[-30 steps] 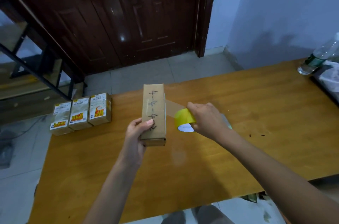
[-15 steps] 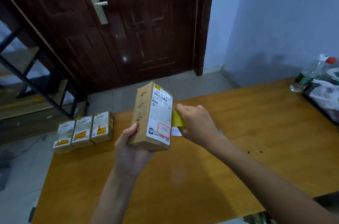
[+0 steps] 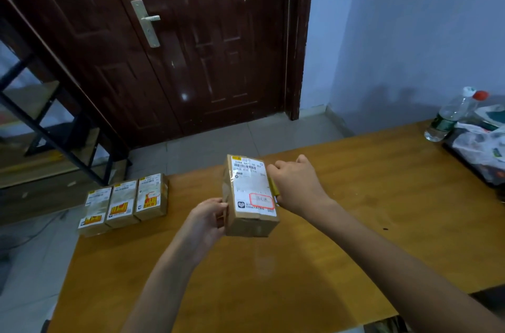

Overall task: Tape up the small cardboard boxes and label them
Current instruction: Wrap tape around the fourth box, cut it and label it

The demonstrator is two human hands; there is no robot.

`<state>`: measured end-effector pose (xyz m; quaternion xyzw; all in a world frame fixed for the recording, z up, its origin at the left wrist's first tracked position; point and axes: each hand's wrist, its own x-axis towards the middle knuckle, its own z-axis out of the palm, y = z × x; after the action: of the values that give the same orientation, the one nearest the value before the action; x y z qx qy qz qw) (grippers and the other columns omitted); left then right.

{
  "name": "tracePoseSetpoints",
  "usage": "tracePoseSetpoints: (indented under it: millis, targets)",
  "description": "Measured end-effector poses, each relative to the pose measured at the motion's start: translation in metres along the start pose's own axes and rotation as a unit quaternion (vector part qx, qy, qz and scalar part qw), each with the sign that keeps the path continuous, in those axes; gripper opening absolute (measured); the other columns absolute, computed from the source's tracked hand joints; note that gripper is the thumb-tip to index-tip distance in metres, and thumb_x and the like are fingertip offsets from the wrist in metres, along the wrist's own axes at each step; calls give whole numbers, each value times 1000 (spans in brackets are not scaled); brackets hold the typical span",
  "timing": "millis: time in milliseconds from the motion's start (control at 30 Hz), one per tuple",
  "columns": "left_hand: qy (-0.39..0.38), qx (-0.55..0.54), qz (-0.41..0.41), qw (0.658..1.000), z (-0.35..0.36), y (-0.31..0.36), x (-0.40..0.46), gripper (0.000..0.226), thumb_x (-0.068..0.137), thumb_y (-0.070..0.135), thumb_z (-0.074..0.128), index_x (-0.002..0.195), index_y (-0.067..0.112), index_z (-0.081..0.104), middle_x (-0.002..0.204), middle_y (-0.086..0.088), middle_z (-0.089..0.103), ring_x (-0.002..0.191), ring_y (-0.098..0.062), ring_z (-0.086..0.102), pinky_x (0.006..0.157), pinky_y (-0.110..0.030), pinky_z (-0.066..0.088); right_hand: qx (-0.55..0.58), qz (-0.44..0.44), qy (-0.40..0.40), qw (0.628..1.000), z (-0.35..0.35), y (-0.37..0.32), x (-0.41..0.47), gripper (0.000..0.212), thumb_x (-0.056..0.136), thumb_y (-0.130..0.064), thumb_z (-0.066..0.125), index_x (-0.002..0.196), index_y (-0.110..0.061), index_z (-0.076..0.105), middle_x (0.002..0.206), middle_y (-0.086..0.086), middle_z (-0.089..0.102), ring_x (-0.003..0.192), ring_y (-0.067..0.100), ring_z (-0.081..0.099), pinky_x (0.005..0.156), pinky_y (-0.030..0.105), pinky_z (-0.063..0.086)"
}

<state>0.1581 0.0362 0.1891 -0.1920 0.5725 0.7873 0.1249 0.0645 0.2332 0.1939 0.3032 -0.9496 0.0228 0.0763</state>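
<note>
A small cardboard box (image 3: 250, 196) is held up above the wooden table (image 3: 341, 237), its white shipping label with a red stamp facing me. My left hand (image 3: 209, 219) grips its left edge near the lower end. My right hand (image 3: 296, 185) is behind the box's right side and holds a yellow tape roll (image 3: 273, 188), of which only a thin edge shows. Three more labelled boxes (image 3: 124, 203) stand in a row at the table's far left corner.
Two plastic bottles (image 3: 448, 118) and a crumpled plastic bag (image 3: 481, 147) on a dark tray sit at the table's right end. A dark wooden door (image 3: 191, 46) and a black metal frame (image 3: 54, 128) stand beyond the table.
The box has been turned from its handwritten side to its label side. The tape roll went round behind the box's right side with my right hand. The view has tilted upward.
</note>
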Motion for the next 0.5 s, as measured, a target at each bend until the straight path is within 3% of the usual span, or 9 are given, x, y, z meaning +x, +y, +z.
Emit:
tracePoseSetpoints:
  millis: [100, 167, 233, 333, 500]
  targets:
    - [-12, 65, -41, 997, 4, 10, -2, 59, 73, 46, 60, 117, 7, 60, 106, -19, 70, 99, -32, 66, 82, -42, 54, -33, -9, -9, 999, -4, -6, 0, 25, 82, -30, 69, 96, -18, 54, 89, -1, 62, 76, 15, 56, 83, 34, 33]
    - [-1, 117, -56, 992, 15, 12, -1, 70, 66, 53, 74, 120, 11, 58, 106, -12, 72, 98, -28, 70, 85, -45, 57, -46, -18, -11, 999, -4, -11, 0, 26, 82, -30, 68, 101, -17, 56, 93, 0, 63, 83, 17, 60, 89, 36, 36]
    - [60, 124, -62, 988, 26, 6, 2, 85, 52, 42, 93, 118, 10, 49, 105, -12, 72, 89, -25, 73, 77, -41, 60, -37, -27, -4, 999, -6, -14, 0, 30, 81, -31, 71, 104, -16, 58, 94, 0, 64, 85, 18, 61, 90, 36, 37]
    - [95, 59, -29, 993, 29, -4, 3, 83, 51, 35, 90, 117, 10, 48, 105, -13, 71, 84, -25, 74, 65, -34, 60, 11, -26, 19, 999, -12, 0, -3, 39, 74, -29, 75, 107, -20, 57, 97, -2, 61, 89, 17, 58, 84, 33, 38]
    - [92, -34, -4, 995, 15, -8, 0, 79, 58, 28, 87, 124, 8, 49, 106, -15, 73, 92, -31, 73, 65, -35, 60, 155, 22, 20, 988, -18, 28, -15, 37, 70, -5, 66, 103, -18, 51, 97, -4, 58, 89, 19, 57, 68, 38, 50]
